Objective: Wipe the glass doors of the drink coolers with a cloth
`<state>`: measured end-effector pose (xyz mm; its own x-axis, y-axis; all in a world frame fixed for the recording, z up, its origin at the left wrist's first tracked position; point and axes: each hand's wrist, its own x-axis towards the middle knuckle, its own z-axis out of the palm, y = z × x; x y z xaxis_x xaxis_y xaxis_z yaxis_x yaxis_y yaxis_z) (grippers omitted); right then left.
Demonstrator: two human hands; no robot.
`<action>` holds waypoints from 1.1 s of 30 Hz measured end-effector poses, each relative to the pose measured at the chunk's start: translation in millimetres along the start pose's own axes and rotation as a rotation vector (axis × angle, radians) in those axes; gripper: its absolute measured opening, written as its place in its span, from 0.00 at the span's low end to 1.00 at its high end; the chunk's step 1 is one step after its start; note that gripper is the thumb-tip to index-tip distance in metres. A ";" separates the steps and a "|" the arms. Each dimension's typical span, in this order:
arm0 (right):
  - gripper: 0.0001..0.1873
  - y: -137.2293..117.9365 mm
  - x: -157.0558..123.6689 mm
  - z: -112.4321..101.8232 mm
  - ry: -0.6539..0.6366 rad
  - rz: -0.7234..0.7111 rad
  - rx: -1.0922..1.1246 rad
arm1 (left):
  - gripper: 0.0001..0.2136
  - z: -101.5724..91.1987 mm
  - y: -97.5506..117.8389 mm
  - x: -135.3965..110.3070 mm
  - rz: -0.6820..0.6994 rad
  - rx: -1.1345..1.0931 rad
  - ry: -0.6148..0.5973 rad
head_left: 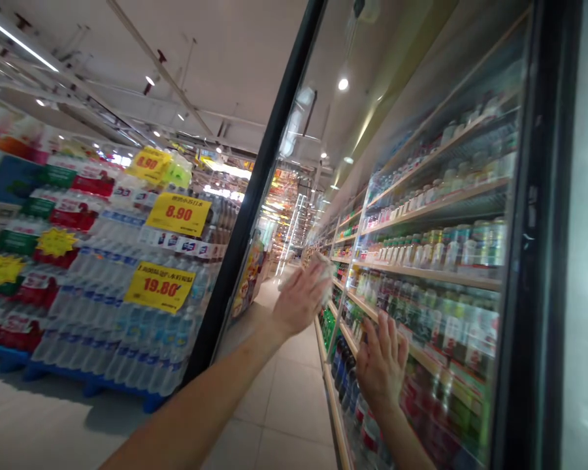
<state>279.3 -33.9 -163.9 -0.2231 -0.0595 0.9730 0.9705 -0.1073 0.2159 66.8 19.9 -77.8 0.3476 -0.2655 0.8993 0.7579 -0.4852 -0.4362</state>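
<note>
My left hand reaches forward from the lower left and presses a crumpled white cloth against the glass door panel. The cloth sticks out past the fingers; the rest is hidden under the palm. Lower and to the right, my right hand is raised in front of the glass, fingers stretched and slightly apart, holding nothing. Whether its fingertips touch the pane, I cannot tell. The door has a black frame, tilted in view.
Shelves of bottled and canned drinks show in the glass area at right. To the left, stacked packs of bottled water stand on a blue pallet with yellow price signs. Pale floor tiles lie below.
</note>
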 end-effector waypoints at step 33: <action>0.25 4.8 -2.0 5.9 0.096 -0.052 -0.040 | 0.19 -14.2 -21.2 5.5 0.235 -0.006 -0.138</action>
<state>285.0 -28.5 -164.3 -0.2824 -0.1473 0.9479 0.9534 -0.1522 0.2604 44.8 16.8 -64.1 0.5860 -0.2557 0.7689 0.6442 -0.4286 -0.6335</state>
